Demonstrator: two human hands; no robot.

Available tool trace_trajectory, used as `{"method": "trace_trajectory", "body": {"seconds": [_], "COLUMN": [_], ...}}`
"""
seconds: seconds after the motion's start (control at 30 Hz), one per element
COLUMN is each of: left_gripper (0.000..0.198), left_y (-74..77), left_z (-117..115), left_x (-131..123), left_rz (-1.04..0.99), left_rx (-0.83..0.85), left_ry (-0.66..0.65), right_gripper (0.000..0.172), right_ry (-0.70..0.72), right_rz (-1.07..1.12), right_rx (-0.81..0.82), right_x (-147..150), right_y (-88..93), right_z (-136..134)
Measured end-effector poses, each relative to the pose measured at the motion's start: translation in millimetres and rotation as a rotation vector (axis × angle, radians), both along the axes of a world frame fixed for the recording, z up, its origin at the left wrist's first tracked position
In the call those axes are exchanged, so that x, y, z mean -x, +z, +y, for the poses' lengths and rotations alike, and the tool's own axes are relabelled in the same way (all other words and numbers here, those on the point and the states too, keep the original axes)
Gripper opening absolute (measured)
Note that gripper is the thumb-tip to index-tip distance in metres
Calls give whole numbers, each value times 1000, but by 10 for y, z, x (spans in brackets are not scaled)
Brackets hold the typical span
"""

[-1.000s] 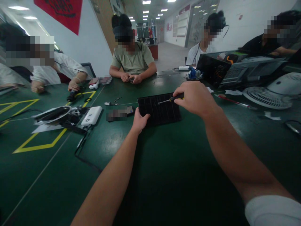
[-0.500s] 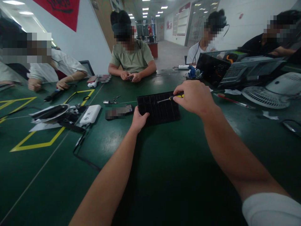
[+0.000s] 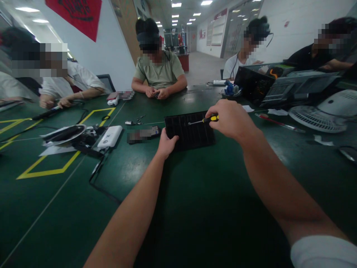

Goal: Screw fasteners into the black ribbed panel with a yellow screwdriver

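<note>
My left hand grips the left edge of a flat black tray with shallow divided compartments, thumb over its near rim. A screwdriver with a yellow and black handle is in my right hand, which is closed round the handle above the tray's right side. Its thin metal shaft points left over the compartments, and a small round piece shows at the tip, too small to name. Left of the tray lies a phone. Behind the phone are a small metal cylinder and several tiny loose parts.
On the left lie a white power bank with a cable and a pile of dark parts. A white fan, a red pen and an opened computer case are on the right. Several people sit around the green table.
The whole view has shifted slightly, so things appear a little lower and to the right. Both hands keep their hold on the tray and the screwdriver.
</note>
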State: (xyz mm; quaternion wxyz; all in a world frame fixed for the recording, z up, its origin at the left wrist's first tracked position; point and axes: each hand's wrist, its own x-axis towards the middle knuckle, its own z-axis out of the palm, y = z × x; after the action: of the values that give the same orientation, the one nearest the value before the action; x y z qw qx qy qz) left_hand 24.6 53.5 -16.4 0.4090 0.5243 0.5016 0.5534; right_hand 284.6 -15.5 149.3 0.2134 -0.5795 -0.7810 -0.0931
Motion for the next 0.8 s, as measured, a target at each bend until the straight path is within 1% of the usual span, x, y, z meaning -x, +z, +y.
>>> {"method": "trace_trajectory", "body": {"seconds": [0.17, 0.33, 0.5, 0.67, 0.8], "left_gripper": [54, 54, 57, 56, 58], "left_y": [62, 86, 67, 20, 13], "left_z": [-39, -58, -44, -15, -17], "left_x": [-28, -26, -10, 11, 20], "left_rz": [10, 16, 5, 15, 12], "left_rx": [14, 30, 32, 12, 16], "left_ry": [5, 8, -9, -4, -4], "right_gripper": [28, 25, 28, 26, 23], "right_ry": [-15, -22, -33, -44, -62], "right_rz": [15, 31, 17, 7, 20], "right_rx": [-17, -9, -11, -27, -21], "right_x": [20, 14, 23, 24, 32], "right_y": [0, -2, 1, -6, 3], "right_z": [-20, -10, -14, -10, -19]}}
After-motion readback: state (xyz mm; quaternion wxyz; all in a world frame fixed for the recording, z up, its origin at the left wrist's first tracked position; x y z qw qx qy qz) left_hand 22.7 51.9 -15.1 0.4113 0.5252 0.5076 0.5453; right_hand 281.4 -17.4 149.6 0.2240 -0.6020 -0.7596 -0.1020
